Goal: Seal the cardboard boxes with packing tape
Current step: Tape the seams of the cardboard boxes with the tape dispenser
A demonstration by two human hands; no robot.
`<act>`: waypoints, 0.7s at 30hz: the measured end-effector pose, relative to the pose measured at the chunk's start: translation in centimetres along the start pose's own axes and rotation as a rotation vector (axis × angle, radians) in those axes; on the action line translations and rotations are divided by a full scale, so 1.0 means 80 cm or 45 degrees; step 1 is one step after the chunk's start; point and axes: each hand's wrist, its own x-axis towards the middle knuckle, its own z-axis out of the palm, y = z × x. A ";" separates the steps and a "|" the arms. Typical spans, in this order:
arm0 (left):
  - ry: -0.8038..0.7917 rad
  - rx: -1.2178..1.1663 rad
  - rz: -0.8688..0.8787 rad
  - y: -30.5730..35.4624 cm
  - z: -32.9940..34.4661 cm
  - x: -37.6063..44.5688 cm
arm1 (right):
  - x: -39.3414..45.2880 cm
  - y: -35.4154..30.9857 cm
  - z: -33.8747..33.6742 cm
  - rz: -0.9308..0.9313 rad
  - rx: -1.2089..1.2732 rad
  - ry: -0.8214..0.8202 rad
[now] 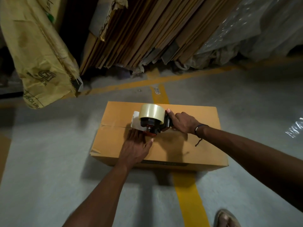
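A sandalled foot [227, 218] showed at the bottom edge, on the grey floor [49, 161] beside a yellow line [188, 194]. Beyond it sat the box [188, 145], flaps closed, so nothing of its contents could be seen. The left hand [136, 145] lay flat on the near flap, fingers [132, 133] straight and together, pressing down just beside the seam [113, 126]. The right hand [182, 122] gripped the handle of the dispenser [154, 126], fingers curled round it and the thumb stretched forward along the top. The dispenser rested on the box top over the seam, its roll [152, 113] of clear tape upright and its white front plate [136, 122] pointing toward the left end. The seam to the left of the plate looked bare; whether tape already lay on the stretch to the right, under the dispenser and the wrist, could not be told. In my judgement the step in hand was running tape along the centre seam, and it was roughly midway across the top. The next move would call for a steady pull of the dispenser along the seam toward the left edge, held low so the tape stuck, with the left hand keeping the flaps level, then carrying the strip over the edge and cutting it. Farther off, past the box, a stack of flat cardboard [147, 33] leaned upright, with a yellowish sack [37, 59] hanging at the left and clear plastic sheeting [254, 30] at the right.
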 end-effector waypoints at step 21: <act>-0.170 -0.182 -0.099 0.165 0.049 0.055 | -0.083 0.168 -0.064 0.135 -0.120 0.088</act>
